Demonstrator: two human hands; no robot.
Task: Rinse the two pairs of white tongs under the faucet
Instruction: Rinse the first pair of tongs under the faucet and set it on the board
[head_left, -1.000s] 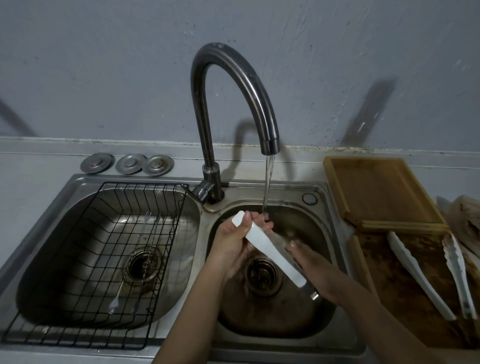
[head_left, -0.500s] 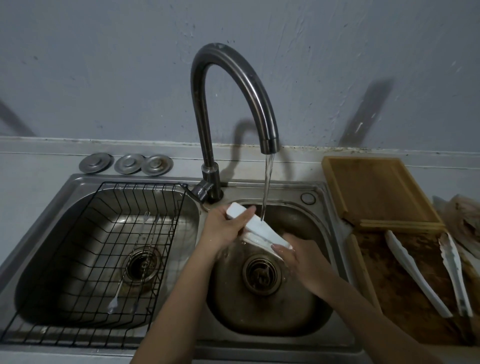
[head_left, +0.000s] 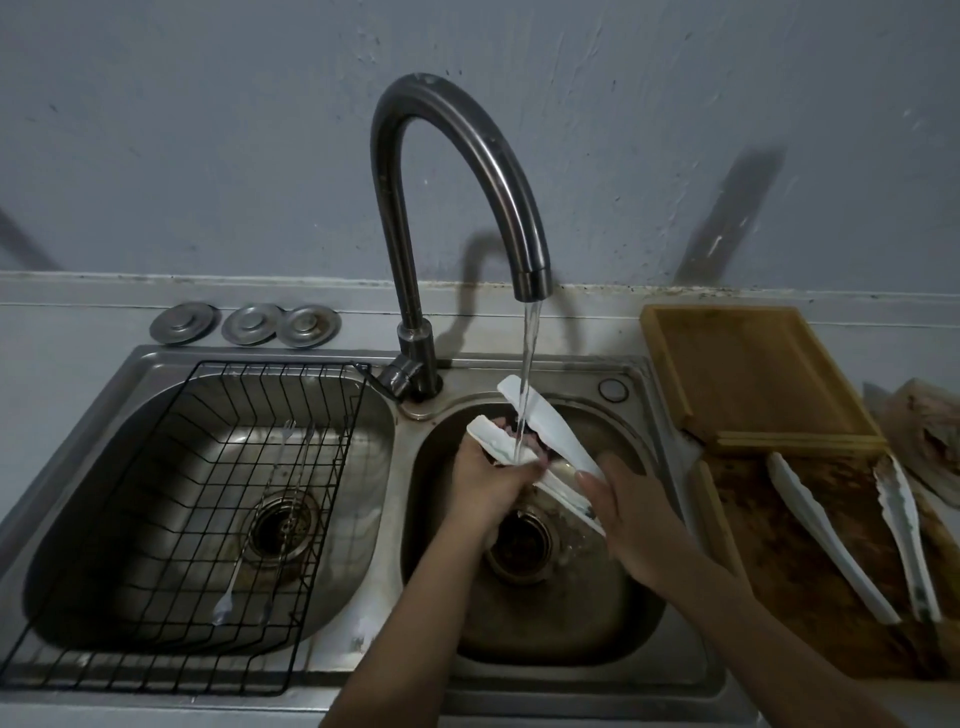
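White tongs (head_left: 545, 434) sit spread open at the centre of the frame, over the right sink basin (head_left: 639, 613), with water from the faucet (head_left: 457, 171) running between their arms. Left hand (head_left: 493, 486) grips the lower arm; right hand (head_left: 631, 512) grips the hinge end. Second tongs (head_left: 831, 540) lie on a wooden tray (head_left: 758, 379) at right.

My view — sink (head_left: 675, 680) with 2 basins, faucet (head_left: 457, 171) behind the divider. Left basin: wire rack (head_left: 171, 519) holding utensils (head_left: 270, 519). 3 drain covers (head_left: 244, 325) behind it. Right basin: tongs (head_left: 550, 431) under the stream, left hand (head_left: 493, 483) and right hand (head_left: 634, 514) on them. Right of the sink — boards (head_left: 753, 374) bearing the second tongs (head_left: 831, 540).
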